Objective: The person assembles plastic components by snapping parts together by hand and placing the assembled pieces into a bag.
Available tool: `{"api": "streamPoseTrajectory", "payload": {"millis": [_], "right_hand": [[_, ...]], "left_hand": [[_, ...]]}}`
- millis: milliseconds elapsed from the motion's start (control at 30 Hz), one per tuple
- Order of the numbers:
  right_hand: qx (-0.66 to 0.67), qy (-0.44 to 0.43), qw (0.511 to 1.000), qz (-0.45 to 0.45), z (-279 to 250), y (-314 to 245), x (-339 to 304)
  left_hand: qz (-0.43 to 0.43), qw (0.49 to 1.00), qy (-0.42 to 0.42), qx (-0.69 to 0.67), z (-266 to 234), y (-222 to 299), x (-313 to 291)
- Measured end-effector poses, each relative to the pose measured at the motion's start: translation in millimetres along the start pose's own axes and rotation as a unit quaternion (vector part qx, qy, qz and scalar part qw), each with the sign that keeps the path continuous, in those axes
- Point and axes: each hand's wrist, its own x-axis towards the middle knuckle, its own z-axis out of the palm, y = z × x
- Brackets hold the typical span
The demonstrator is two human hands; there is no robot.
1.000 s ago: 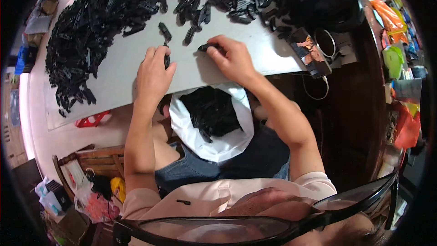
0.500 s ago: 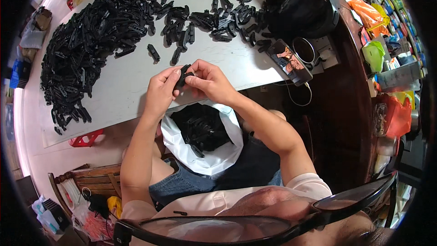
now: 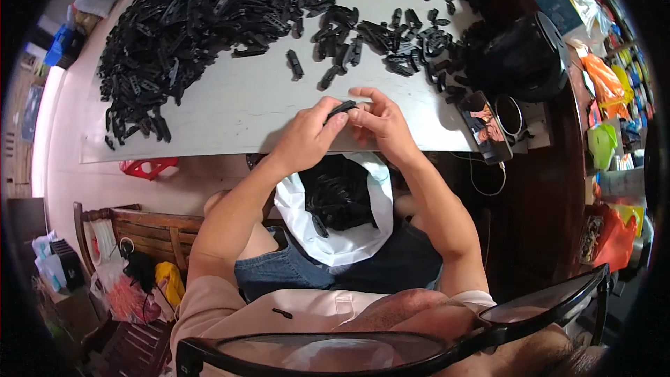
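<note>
Over the table's near edge, my two hands meet around one small, long black plastic piece [image 3: 340,109]. My left hand [image 3: 306,137] is closed on it, thumb and index finger pinching along its length. My right hand [image 3: 388,130] has its thumb at the piece's right end. The right index finger is stretched out above, while the other right fingers curl below, partly hidden. Under my hands, a white bag [image 3: 296,213] stands open between my legs, with many similar black pieces [image 3: 338,195] inside.
A large heap of black pieces [image 3: 188,28] covers the table's [image 3: 230,112] left and back. Smaller clusters [image 3: 342,42] lie ahead of my hands. On the right are a lit phone [image 3: 485,126] with a cable and a black rounded appliance [image 3: 523,56]. A wooden chair [image 3: 146,230] stands lower left.
The view has turned, so the table and heap sit further right and higher. The piece between my hands now lies more slanted, and my right index finger has straightened away from it.
</note>
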Motion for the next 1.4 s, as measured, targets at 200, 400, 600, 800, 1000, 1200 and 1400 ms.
{"api": "streamPoseTrajectory", "payload": {"millis": [200,400,600,800,1000,1200,1400], "right_hand": [[-0.013,-0.074,0.997,0.036,-7,-8,-1],[-0.040,-0.054,0.997,0.043,-8,-12,-8],[-0.159,-0.245,0.952,0.092,-8,-13,-21],[-0.263,-0.136,0.955,0.010,6,-6,-22],[-0.482,0.108,0.844,-0.210,3,7,-8],[-0.530,0.152,0.800,-0.238,-11,16,6],[-0.565,0.157,0.786,-0.194,-24,28,19]], "left_hand": [[-0.045,0.998,-0.017,-0.028,-4,4,-1],[-0.131,0.975,-0.170,-0.063,-25,13,6],[-0.144,0.986,-0.083,-0.024,-58,-22,8],[-0.058,0.938,0.218,0.264,-80,-55,13],[-0.076,0.920,0.229,0.309,-72,-50,13],[-0.065,0.923,0.235,0.299,-72,-58,10],[-0.077,0.916,0.222,0.326,-71,-77,15]]}}
